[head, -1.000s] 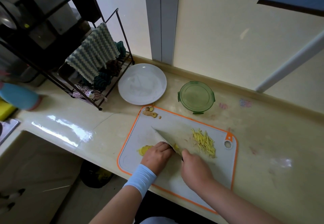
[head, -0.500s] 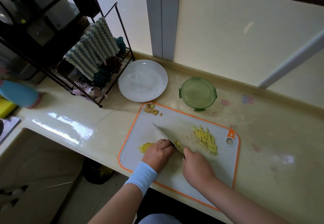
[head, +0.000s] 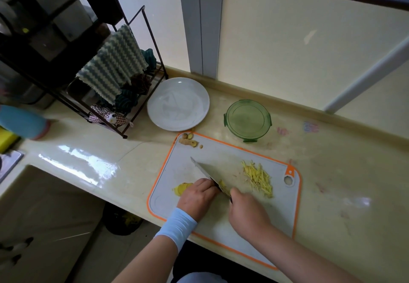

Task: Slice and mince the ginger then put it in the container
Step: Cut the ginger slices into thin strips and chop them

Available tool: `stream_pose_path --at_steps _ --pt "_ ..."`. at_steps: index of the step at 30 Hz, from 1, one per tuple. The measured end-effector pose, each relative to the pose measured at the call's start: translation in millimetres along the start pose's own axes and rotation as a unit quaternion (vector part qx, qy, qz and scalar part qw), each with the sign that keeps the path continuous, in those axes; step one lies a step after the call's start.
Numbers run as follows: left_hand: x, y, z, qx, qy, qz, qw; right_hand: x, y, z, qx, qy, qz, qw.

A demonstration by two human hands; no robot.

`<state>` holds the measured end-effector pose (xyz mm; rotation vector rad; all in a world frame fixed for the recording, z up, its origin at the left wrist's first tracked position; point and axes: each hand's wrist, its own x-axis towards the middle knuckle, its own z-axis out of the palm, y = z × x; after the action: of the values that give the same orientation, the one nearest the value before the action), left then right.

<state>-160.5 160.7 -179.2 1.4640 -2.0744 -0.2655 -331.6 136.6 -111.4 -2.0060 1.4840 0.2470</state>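
Two hands share the slicing step: left hand point(head: 197, 196) curled down on the ginger slices point(head: 181, 189), right hand point(head: 245, 211) gripping the knife point(head: 208, 174). Next, probably, comes mincing the cut strips point(head: 257, 178) — the green container point(head: 247, 119) waits behind the board point(head: 276, 216).

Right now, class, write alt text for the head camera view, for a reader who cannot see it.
A person's right hand grips a steel kitchen knife, cutting yellow ginger slices that the left hand holds on an orange-rimmed grey cutting board. Ginger strips lie right of the blade; a round green container and a round white plate stand behind it.
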Motion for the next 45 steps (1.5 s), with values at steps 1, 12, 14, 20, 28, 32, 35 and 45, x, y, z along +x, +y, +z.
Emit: stream_pose_path --at_steps 1,12,14,20,28,32,35,45 --pt "0 0 0 0.000 0.002 0.001 1.000 6 -6 -1 -0.003 0.001 -0.006 1.000" --pt "-2 -3 2 0.004 0.005 0.012 1.000 -7 11 -4 0.015 -0.004 -0.010 1.000" --pt "-2 -3 2 0.001 0.003 0.014 1.000 3 3 -1 0.009 -0.001 -0.007 1.000" --pt "-1 -2 0 0.018 0.003 0.047 0.999 18 -20 -6 -0.010 0.003 -0.023 1.000" --pt "-7 2 4 0.045 0.002 0.000 0.999 17 -21 -8 -0.005 0.002 -0.017 1.000" --pt "-8 1 4 0.045 0.005 -0.007 0.999 6 -15 -11 0.006 0.014 -0.027 1.000" --pt "-7 0 4 0.044 0.016 -0.008 0.999 -7 -2 -11 -0.001 0.015 -0.025 1.000" --pt "-6 0 2 0.033 0.012 -0.011 0.999 14 -17 -15 -0.030 -0.010 -0.038 0.999"
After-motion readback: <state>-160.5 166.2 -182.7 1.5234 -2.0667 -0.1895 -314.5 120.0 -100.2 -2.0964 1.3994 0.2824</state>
